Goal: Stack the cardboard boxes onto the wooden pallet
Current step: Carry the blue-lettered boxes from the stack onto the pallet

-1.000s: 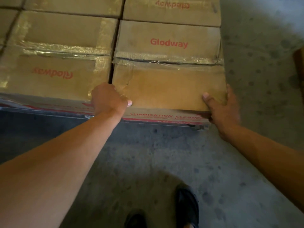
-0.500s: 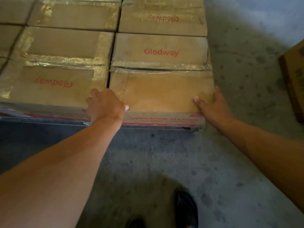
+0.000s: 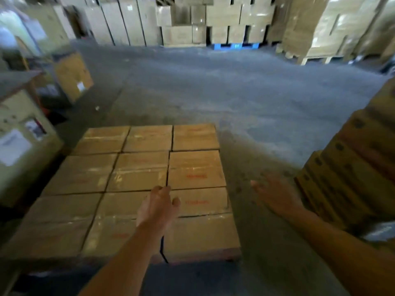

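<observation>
The left hand (image 3: 158, 207) hung over the cardboard boxes (image 3: 141, 167), its forearm reaching in from the lower edge of the view. Its fingers were loosely curled and held nothing. It sat above the seam between the middle and right columns, near the front of the layer. Whether it touched the cardboard could not be told through the blur.

The right hand (image 3: 276, 196) was out past the right edge of the layer, over bare floor (image 3: 235, 92), palm down with fingers straight and slightly spread, holding nothing.

The boxes lay flat in one tight layer, three columns wide, sides touching, with faint red print on the tops of the right column. The front right box (image 3: 203, 233) sat at the near right corner. What carried the layer was hidden beneath it.

A strip of floor ran between the right edge of the layer and a tall stack of brown cartons (image 3: 352, 167) just beyond the right hand. Labelled cartons (image 3: 19, 142) stood close to the left edge. Beyond the far edge the grey concrete was open up to a wall of stacked cartons (image 3: 213, 18), some on a blue pallet (image 3: 235, 46).
</observation>
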{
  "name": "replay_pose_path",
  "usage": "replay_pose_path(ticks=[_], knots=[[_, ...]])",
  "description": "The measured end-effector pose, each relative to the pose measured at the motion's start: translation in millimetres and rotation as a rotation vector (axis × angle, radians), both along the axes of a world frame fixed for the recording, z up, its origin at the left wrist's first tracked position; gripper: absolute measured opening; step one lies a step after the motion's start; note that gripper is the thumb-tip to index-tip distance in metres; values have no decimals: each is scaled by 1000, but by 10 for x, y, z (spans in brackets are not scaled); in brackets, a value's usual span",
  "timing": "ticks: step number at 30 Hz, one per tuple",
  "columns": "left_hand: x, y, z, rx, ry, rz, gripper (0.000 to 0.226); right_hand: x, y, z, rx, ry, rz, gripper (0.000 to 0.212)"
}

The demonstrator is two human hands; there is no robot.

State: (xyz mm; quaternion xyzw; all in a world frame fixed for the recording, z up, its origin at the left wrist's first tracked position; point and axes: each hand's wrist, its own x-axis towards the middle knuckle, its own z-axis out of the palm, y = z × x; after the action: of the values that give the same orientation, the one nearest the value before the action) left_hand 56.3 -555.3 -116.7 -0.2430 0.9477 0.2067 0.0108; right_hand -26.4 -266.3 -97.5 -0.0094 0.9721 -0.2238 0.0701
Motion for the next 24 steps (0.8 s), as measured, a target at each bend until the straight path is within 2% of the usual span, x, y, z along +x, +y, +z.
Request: replay_pose_path(ticks=[3,5,10,14,19,24], knots=[[-178,26,1033,29,142,-39,47,14,183,1028,18,146,-2,51],[-290,107,1580,-21,212,-117,43,60,343,1567,-3,203,-59,58],[-512,716,2619,-46,287,-289,45,215,794,2521,-44,309,-223,68],[-761,1365,3035,34,379,-483,53,369,1359,2996,-43,376,-324,66],[-1175,2383,3244,85,399,-643,50,553,2233,3174,-62,455,-473,43],[-1607,3477,3283,146,417,-775,49,422,3267,3139,-62,409,-643,48]])
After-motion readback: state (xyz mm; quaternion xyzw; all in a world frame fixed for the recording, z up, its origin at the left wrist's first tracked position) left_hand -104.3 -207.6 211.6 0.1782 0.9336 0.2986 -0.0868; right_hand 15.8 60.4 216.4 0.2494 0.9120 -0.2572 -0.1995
